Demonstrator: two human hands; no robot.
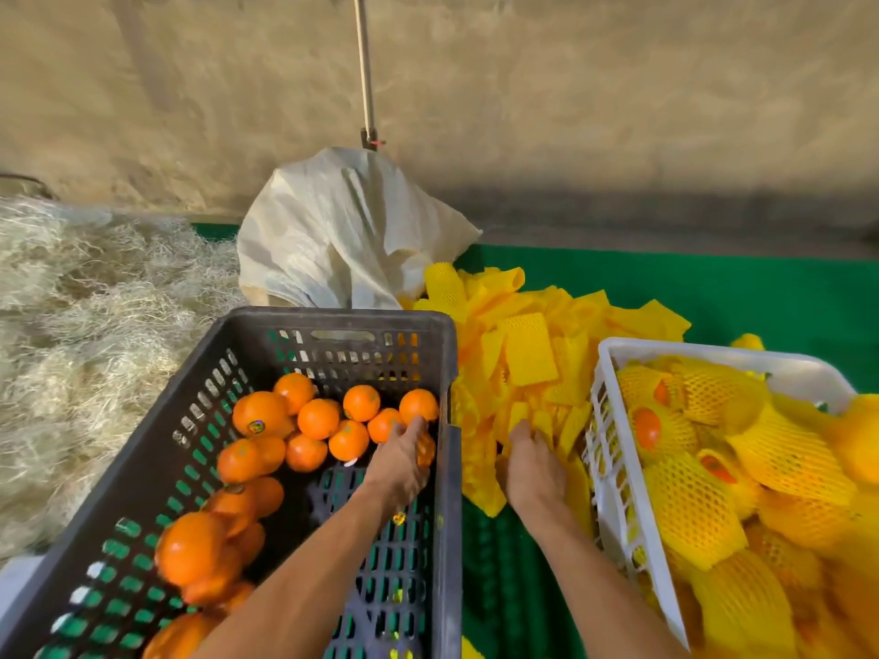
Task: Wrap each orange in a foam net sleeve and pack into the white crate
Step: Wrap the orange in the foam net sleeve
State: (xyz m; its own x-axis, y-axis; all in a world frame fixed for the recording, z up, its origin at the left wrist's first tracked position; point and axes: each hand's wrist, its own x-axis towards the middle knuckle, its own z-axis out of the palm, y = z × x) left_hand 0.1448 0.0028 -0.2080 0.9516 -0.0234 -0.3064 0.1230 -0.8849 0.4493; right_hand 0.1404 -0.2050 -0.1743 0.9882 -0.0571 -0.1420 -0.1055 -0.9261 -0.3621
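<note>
Green mat [713, 297]: two crates (dark [333, 325], white [713, 349]); left hand [399, 463] grips orange [424, 450].

Round glossy bare oranges [317, 418] lie loose in a dark slotted plastic crate [333, 325]. Flat yellow foam net sleeves [528, 354] are heaped just beside it. Sleeved oranges [666, 428] fill the white plastic crate [713, 350].

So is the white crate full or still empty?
Mostly full: the white crate holds many sleeved oranges, piled to about rim height.
</note>
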